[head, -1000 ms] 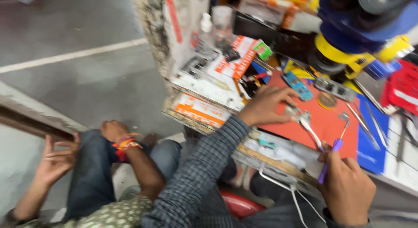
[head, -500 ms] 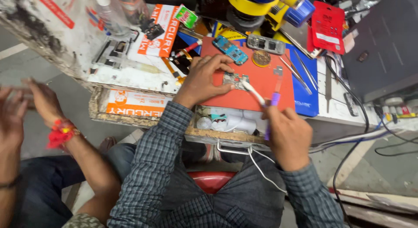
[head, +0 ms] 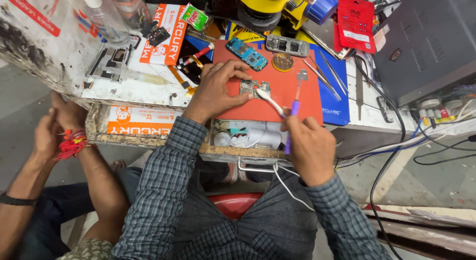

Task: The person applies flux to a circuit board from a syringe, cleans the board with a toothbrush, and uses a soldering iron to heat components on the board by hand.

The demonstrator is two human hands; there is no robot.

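Left hand (head: 215,89): fingers pressed down on a small circuit board (head: 255,86), pinning it flat to the red mat (head: 277,103).
Right hand (head: 310,148): clenched around a white brush (head: 270,101) and a purple-handled tool (head: 292,126); brush tip touches the board.
Circuit board: lies on the red mat, near its middle, between the two hands.
Red mat: sits on a blue mat (head: 333,98) on the bench; also bears a blue board (head: 246,53), a grey phone frame (head: 286,45) and a round brown disc (head: 282,62).
Tweezers (head: 325,74): several, lying across the edge between the red and blue mats, right of the disc.
Drawer (head: 243,138): open below the mat, white parts inside.
Left of bench: clear bottle (head: 101,14), orange-and-white boxes (head: 163,34).
Right of bench: grey metal case (head: 426,41), red packet (head: 356,23), loose cables (head: 396,146).
Other person: seated at left, both hands (head: 57,126) held together, red thread band (head: 72,143) on one wrist; not touching the bench.
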